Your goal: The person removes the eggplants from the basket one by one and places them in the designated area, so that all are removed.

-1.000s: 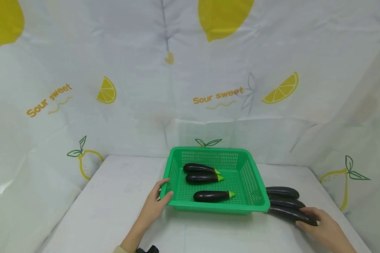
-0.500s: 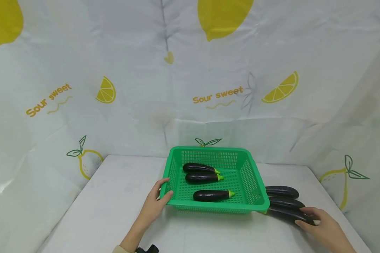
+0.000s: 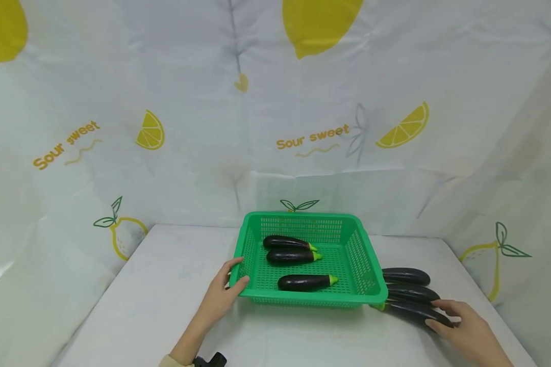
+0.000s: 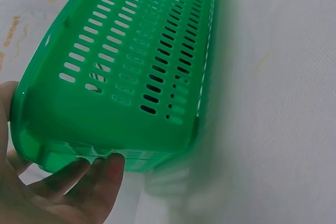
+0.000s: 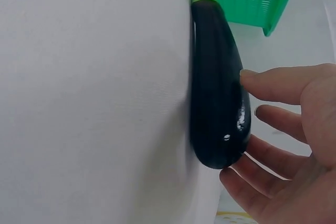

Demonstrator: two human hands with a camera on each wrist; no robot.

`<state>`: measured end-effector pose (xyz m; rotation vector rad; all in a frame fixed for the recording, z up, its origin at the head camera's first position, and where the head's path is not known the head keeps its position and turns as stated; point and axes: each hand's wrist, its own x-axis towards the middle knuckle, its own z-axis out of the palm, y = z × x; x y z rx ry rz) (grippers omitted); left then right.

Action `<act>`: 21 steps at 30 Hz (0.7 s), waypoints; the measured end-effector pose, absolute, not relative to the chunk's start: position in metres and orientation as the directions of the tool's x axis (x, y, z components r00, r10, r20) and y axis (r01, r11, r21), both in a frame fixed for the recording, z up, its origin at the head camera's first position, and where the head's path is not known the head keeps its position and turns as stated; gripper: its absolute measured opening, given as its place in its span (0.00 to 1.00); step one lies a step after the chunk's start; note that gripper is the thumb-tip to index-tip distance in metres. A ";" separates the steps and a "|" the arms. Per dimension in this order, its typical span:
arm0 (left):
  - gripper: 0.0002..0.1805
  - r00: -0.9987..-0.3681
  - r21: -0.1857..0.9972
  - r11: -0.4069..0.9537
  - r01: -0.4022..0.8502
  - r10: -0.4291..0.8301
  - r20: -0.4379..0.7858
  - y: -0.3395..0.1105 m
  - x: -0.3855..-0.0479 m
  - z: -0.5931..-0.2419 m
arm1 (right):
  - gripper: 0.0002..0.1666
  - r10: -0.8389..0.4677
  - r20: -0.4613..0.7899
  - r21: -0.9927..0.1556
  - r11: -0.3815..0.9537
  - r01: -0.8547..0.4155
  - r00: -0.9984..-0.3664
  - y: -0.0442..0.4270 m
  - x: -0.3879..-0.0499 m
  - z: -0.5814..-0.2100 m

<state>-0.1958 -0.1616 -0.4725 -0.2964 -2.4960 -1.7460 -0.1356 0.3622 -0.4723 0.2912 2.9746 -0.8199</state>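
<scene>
A green plastic basket (image 3: 314, 296) with slotted walls holds several dark purple eggplants (image 3: 304, 282) with green stems. My left hand (image 3: 220, 290) grips its near left corner, thumb over the rim, fingers (image 4: 105, 182) bent against the outside. On the table to the right lie several more eggplants side by side. The nearest eggplant (image 5: 218, 87) points its green stem at the basket's near right corner. My right hand (image 3: 466, 326) is at that eggplant's blunt end. Its thumb touches the side and other fingertips (image 5: 228, 174) rest by the end, spread loosely with gaps between them.
A white-covered table (image 3: 165, 285) runs under everything. Behind it hangs a white cloth (image 3: 202, 153) printed with lemons and words. The middle eggplant (image 3: 410, 293) and the far eggplant (image 3: 406, 276) lie close to the basket's right wall.
The nearest eggplant has shifted slightly left, and its green stem now shows by the basket's corner. The right hand has stayed at its blunt end. The left hand keeps its hold.
</scene>
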 end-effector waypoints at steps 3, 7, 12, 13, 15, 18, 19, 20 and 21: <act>0.30 -0.974 0.900 0.374 0.224 0.109 0.198 -0.162 -0.197 -0.471 | 0.41 0.161 -0.051 -0.499 0.851 0.164 -0.986 0.360 -0.134 -0.468; 0.30 -0.967 0.852 0.456 0.256 0.117 0.228 -0.162 -0.197 -0.468 | 0.39 0.128 0.047 -0.489 0.868 0.089 -0.991 0.354 -0.132 -0.461; 0.30 -0.958 0.777 0.561 0.286 0.143 0.250 -0.163 -0.196 -0.460 | 0.38 0.081 0.123 -0.525 0.851 0.004 -0.989 0.341 -0.131 -0.450; 0.30 -0.956 0.764 0.576 0.291 0.149 0.252 -0.163 -0.195 -0.458 | 0.38 0.070 0.129 -0.543 0.839 -0.011 -0.989 0.339 -0.131 -0.448; 0.30 -0.955 0.741 0.604 0.293 0.157 0.250 -0.163 -0.195 -0.455 | 0.36 0.057 0.126 -0.569 0.822 -0.025 -0.990 0.333 -0.131 -0.443; 0.30 -0.956 0.707 0.646 0.288 0.159 0.245 -0.164 -0.192 -0.451 | 0.36 0.032 0.103 -0.615 0.787 -0.038 -0.994 0.324 -0.133 -0.436; 0.30 -0.957 0.691 0.664 0.285 0.157 0.243 -0.164 -0.192 -0.450 | 0.36 0.023 0.098 -0.629 0.776 -0.044 -0.995 0.322 -0.134 -0.435; 0.31 -0.958 0.676 0.681 0.281 0.154 0.243 -0.164 -0.191 -0.449 | 0.36 0.014 0.096 -0.638 0.768 -0.051 -0.995 0.319 -0.135 -0.433; 0.31 -0.958 0.656 0.702 0.278 0.151 0.245 -0.164 -0.190 -0.448 | 0.36 0.004 0.094 -0.653 0.755 -0.059 -0.996 0.316 -0.136 -0.431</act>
